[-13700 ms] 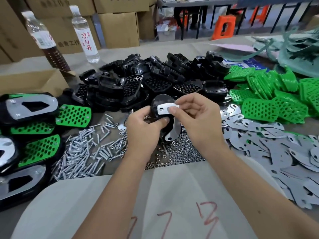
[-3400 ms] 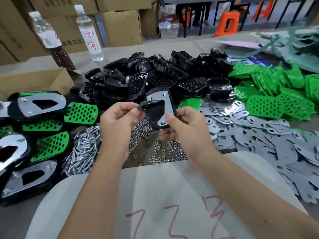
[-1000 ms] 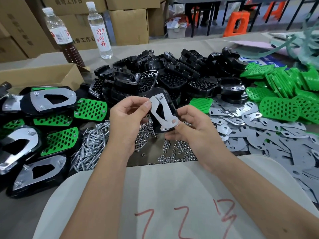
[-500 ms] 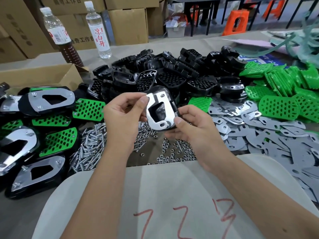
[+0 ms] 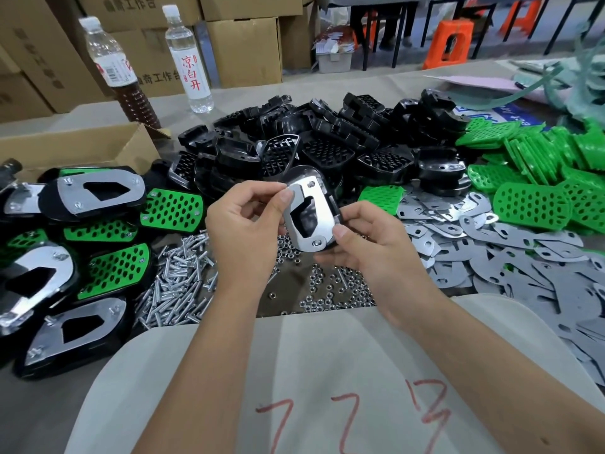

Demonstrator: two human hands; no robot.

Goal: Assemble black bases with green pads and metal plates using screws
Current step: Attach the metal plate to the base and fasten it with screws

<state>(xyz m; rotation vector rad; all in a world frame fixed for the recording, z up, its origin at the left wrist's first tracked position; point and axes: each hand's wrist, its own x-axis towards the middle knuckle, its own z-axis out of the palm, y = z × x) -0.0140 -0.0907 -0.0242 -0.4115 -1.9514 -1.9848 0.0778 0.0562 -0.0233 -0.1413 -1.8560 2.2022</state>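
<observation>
A black base (image 5: 331,196) with a metal plate (image 5: 311,221) lying flat on its face is held up above the table's middle. My left hand (image 5: 242,231) pinches the plate's upper left edge. My right hand (image 5: 366,247) grips the base from the lower right, thumb at the plate's bottom corner by a screw head. A heap of black bases (image 5: 327,149) lies behind, green pads (image 5: 537,178) are piled at the right, loose metal plates (image 5: 510,257) spread right of my hands. Screws (image 5: 176,283) and nuts (image 5: 327,290) lie under my hands.
Several finished assemblies (image 5: 98,198) with green pads and plates are stacked at the left. An open cardboard box (image 5: 75,149) and two bottles (image 5: 190,57) stand at the back left. A pale sheet with red marks (image 5: 327,388) covers the near edge.
The metal plate was tilted off the base a second ago; it now lies flat on the base. Both hands keep holding the piece at the same spot.
</observation>
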